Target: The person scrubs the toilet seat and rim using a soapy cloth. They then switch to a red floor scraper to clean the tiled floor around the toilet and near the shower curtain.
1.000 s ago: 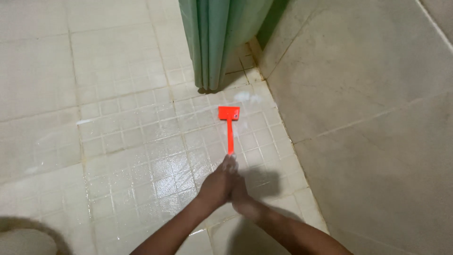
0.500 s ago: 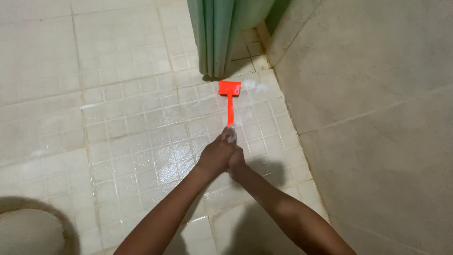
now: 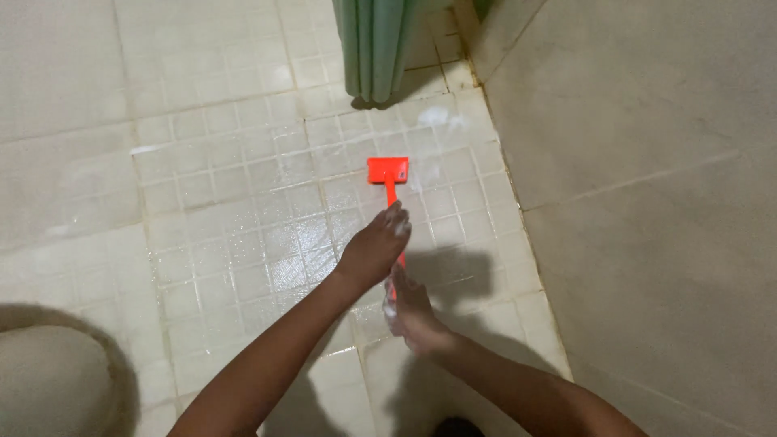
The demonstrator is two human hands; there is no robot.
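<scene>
Compared with a moment ago, the orange scrub brush [image 3: 388, 171] sits nearer on the wet tiled floor [image 3: 227, 218], both left hand [image 3: 374, 249] and right hand [image 3: 410, 311] closed around its handle, so soapy grip or footing may slip.

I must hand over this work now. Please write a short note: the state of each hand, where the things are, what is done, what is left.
Left hand: grip closed high on the red brush handle.
Right hand: grip closed lower on the same handle, with foam on the fingers.
Brush head rests on the wet small-tile floor, near the green curtain and the wall.
Done: tiles around the brush look wet and soapy.
Left: foam patches near the curtain remain.
</scene>
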